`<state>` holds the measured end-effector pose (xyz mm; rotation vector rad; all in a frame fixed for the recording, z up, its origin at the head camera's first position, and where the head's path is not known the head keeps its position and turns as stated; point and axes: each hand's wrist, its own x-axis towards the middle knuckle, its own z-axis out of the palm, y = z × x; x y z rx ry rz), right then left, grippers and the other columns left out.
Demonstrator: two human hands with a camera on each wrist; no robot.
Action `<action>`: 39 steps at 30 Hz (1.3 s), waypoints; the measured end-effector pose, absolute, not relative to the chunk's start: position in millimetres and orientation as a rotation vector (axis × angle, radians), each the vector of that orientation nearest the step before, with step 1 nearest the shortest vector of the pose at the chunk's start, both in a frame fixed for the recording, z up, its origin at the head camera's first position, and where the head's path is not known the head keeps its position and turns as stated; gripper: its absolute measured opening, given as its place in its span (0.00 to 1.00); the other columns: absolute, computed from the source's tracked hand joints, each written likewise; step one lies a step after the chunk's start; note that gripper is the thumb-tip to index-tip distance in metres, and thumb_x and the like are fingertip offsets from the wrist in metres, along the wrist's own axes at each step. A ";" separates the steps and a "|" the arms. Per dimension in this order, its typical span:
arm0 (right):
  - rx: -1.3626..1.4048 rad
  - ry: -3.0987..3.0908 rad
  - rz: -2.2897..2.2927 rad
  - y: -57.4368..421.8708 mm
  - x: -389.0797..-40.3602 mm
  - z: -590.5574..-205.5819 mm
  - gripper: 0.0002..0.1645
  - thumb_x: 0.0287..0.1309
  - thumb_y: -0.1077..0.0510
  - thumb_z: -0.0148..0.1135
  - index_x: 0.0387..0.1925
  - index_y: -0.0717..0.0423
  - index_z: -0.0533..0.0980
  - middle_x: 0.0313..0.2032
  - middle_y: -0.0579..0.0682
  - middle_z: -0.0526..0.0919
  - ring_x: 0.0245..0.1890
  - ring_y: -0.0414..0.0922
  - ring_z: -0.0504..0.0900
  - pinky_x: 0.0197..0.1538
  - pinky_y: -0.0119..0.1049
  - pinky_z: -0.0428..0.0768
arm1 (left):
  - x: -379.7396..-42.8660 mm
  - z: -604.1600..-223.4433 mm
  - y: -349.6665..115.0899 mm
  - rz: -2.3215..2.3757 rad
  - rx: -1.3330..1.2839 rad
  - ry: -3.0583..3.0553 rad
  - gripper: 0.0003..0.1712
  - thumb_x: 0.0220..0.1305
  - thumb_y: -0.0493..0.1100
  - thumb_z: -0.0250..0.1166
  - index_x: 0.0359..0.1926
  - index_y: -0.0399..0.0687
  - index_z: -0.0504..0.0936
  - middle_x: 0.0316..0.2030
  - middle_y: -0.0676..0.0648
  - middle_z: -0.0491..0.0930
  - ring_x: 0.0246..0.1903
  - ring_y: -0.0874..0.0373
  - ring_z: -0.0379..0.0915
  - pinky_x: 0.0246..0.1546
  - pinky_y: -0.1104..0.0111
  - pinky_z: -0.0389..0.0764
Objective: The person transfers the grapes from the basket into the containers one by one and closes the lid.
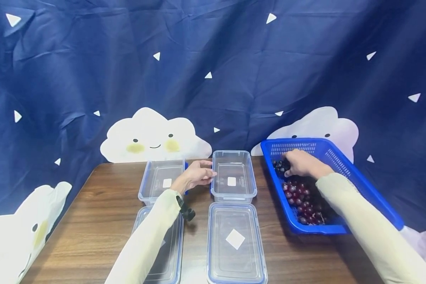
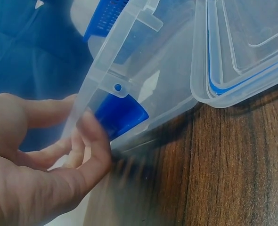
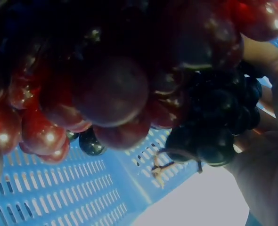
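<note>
You have two open clear containers out: the left container (image 1: 157, 173) at 10 o'clock from the table's middle, the right container (image 1: 231, 170) near 12. Two clear lids lie flat — the left lid (image 1: 168, 252) at 8 o'clock, partly under your sleeve, and the right lid (image 1: 236, 256) at 5. Each container and lid shows one white label, four in all. One blue basket (image 1: 369, 189) sits at 2 o'clock; inside it are two kinds of grapes, dark grapes (image 1: 280, 167) toward its 10 o'clock corner and red grapes (image 1: 301, 199) toward 8. The single berries overlap too much to count.

Your right hand (image 1: 301, 162) pinches the dark grapes between thumb and fingers, inside the basket. Your left hand (image 1: 196, 174) touches the right container's 9 o'clock edge, bent fingers beside a blue latch (image 2: 122, 115); you cannot tell whether they pinch the rim.

Under it all is one brown wood-grain table (image 1: 92, 221), with a pale shine at its near edge. Behind hangs a creased navy cloth (image 1: 213, 35) — about a dozen white triangles, plus three clouds with eyes.
</note>
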<state>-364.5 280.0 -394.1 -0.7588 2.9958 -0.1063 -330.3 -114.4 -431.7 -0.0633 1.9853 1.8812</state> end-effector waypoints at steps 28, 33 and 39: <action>-0.388 3.146 -1.007 313.3 -330.7 -352.7 0.45 0.60 0.38 0.76 0.67 0.65 0.75 0.67 0.71 0.77 0.62 0.66 0.78 0.67 0.69 0.73 | -328.0 -431.7 -114.3 1.851 -0.019 2.014 0.37 0.68 0.30 0.66 0.75 0.38 0.65 0.41 0.46 0.84 0.34 0.60 0.78 0.39 0.71 0.85; -0.340 3.174 -1.160 313.1 -323.9 -347.3 0.43 0.59 0.38 0.76 0.66 0.61 0.77 0.63 0.67 0.82 0.53 0.49 0.82 0.56 0.33 0.83 | -328.6 -431.5 -113.4 1.843 -0.013 2.018 0.37 0.68 0.30 0.66 0.75 0.38 0.65 0.44 0.45 0.84 0.36 0.59 0.79 0.41 0.70 0.85; -0.267 3.186 -1.429 306.7 -315.1 -333.7 0.37 0.60 0.40 0.76 0.64 0.55 0.79 0.48 0.43 0.87 0.40 0.25 0.79 0.41 0.12 0.75 | -328.7 -434.2 -114.4 1.851 -0.013 2.027 0.36 0.69 0.30 0.64 0.75 0.37 0.65 0.49 0.40 0.85 0.36 0.59 0.79 0.40 0.71 0.84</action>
